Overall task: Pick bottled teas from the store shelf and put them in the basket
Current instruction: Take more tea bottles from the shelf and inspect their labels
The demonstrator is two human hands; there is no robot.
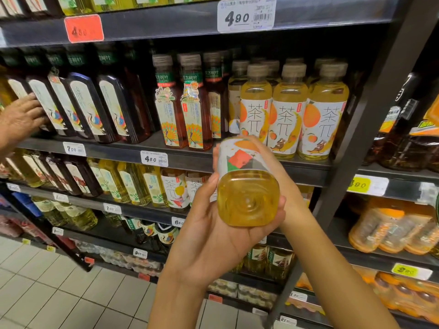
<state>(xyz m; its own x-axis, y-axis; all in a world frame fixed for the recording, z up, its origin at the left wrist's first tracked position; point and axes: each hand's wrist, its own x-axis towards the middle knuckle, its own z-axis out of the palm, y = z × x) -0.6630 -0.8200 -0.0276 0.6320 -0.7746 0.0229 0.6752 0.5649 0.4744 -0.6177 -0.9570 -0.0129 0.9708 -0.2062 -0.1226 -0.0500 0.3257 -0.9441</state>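
I hold one yellow bottled tea (pixel 247 198) in front of the shelf, tipped so its square base faces me and its orange-and-white label points toward the shelf. My left hand (pixel 211 236) cups it from below and on the left, fingers curled under the base. My right hand (pixel 286 179) wraps around its right and far side. More of the same yellow teas (pixel 287 115) stand upright in a row on the shelf (pixel 190 160) just behind. No basket is in view.
Another person's hand (pixel 21 117) touches dark tea bottles (pixel 90 108) at the far left of the same shelf. Amber teas (pixel 183 110) stand mid-shelf. A dark upright post (pixel 356 148) divides this bay from orange drinks (pixel 389 231) on the right. Tiled floor (pixel 47 293) lies lower left.
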